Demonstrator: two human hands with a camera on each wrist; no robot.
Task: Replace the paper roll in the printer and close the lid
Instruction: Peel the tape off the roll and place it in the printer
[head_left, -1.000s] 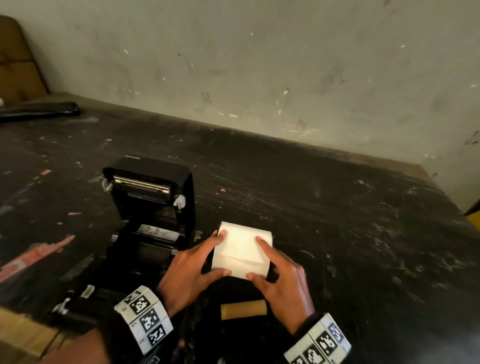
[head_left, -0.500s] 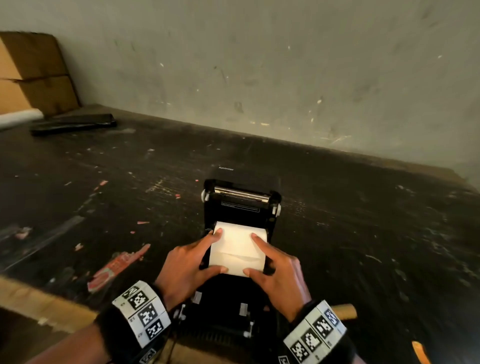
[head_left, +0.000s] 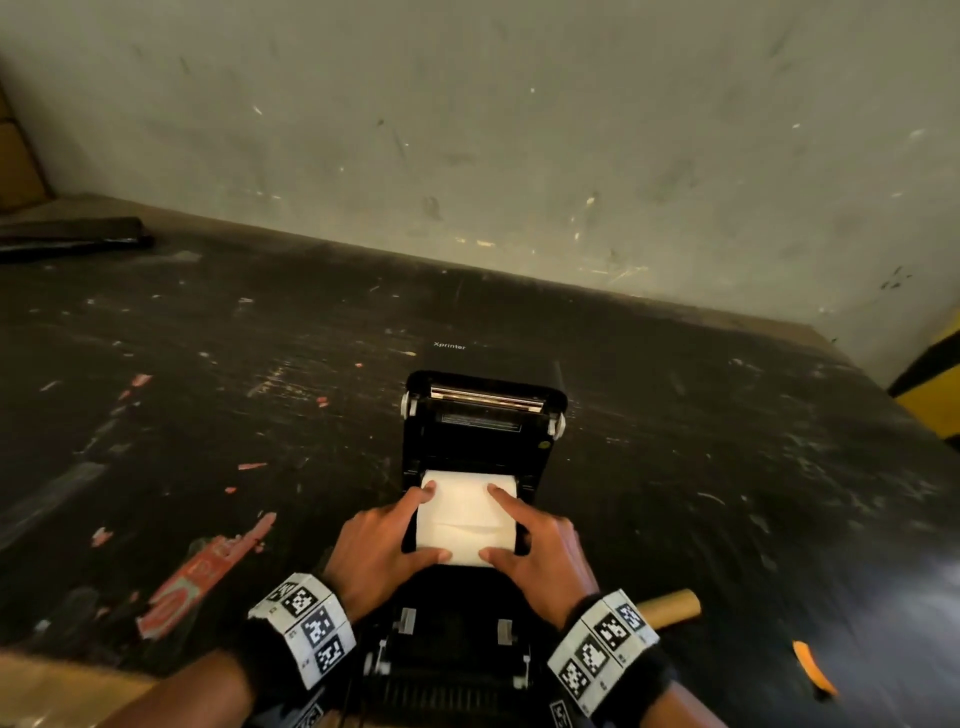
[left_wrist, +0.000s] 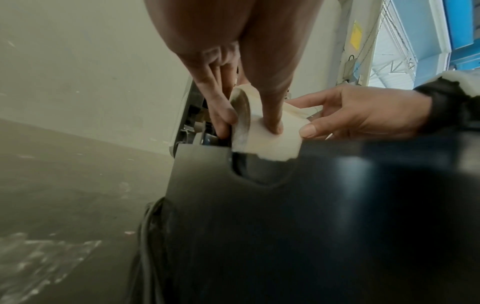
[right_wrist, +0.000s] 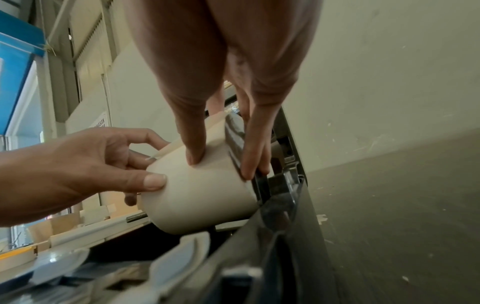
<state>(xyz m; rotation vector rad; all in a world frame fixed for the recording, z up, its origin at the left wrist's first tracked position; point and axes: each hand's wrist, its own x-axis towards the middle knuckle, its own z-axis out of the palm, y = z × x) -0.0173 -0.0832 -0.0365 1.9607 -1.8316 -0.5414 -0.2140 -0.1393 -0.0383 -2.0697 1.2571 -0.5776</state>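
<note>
Both hands (head_left: 384, 556) grip paper roll (head_left: 462, 519) over open printer (head_left: 483, 431).

A dark, scuffed tabletop (head_left: 675, 467), flecked with pale scratches and scraps of red label, is running back to a grubby grey-green wall (head_left: 519, 130). A brown cardboard box (head_left: 15, 156) is sitting in the far left corner, and a yellow-and-black block (head_left: 935, 395) is showing at the right edge. Daylight is coming through blue-framed windows (left_wrist: 420, 41) in the wrist views.
</note>
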